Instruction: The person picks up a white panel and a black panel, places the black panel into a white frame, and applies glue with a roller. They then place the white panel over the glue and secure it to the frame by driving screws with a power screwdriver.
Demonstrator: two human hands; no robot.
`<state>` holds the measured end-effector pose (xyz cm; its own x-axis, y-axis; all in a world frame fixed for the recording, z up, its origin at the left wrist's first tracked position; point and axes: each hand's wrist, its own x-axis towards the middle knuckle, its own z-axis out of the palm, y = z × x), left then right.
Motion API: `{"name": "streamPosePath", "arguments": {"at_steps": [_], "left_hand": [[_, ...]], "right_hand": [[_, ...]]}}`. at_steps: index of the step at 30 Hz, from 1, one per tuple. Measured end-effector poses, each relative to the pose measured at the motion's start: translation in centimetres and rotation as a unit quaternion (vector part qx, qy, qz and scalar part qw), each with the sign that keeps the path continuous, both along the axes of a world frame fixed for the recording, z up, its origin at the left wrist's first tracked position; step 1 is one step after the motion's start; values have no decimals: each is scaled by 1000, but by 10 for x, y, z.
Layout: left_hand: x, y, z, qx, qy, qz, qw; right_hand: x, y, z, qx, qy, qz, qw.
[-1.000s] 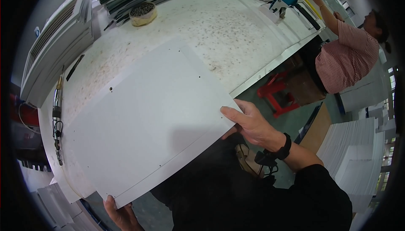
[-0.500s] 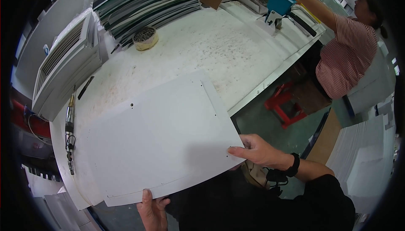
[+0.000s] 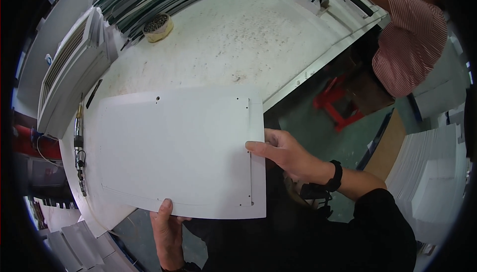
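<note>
I hold a white rectangular sheet (image 3: pixel 189 143) with small dark holes near its edges, partly over the white worktable. A pale strip along its right and near sides suggests a second white sheet beneath. My right hand (image 3: pixel 285 155) pinches the right edge, thumb on top and fingers underneath. My left hand (image 3: pixel 166 225) grips the near edge the same way, with its fingers partly hidden below. To the left, a slim metal pen-like tool with a thin hose (image 3: pixel 79 145) lies on the table, a short black stick (image 3: pixel 94 93) beyond it.
A tub of small metal pieces (image 3: pixel 158 28) stands at the back beside stacked dark sheets (image 3: pixel 164 1). White slotted panels (image 3: pixel 74 68) stand at the left. A co-worker in a striped shirt (image 3: pixel 415 43) is at the far right, near a red stool (image 3: pixel 343 108) and stacked white sheets (image 3: pixel 422 172).
The white sheet has turned clockwise, so its right edge now runs nearly straight toward me. My right hand has moved up and left with it. The view has shifted slightly.
</note>
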<state>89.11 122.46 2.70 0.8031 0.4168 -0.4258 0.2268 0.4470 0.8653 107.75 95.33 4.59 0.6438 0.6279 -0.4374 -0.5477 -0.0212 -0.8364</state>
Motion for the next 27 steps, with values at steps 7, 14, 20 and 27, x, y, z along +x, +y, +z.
{"name": "streamPosePath", "arguments": {"at_steps": [7, 14, 20, 27], "left_hand": [[-6, 9, 3, 44, 29, -16, 999], [-6, -27, 0, -29, 25, 18, 999], [-21, -37, 5, -48, 72, -31, 996], [-47, -21, 4, -23, 11, 85, 996]], "right_hand": [[-13, 10, -11, 20, -32, -27, 999], [-25, 18, -18, 31, -40, -75, 996], [-33, 30, -17, 11, 10, -14, 1000], [-50, 56, -11, 44, 91, 55, 993]]}}
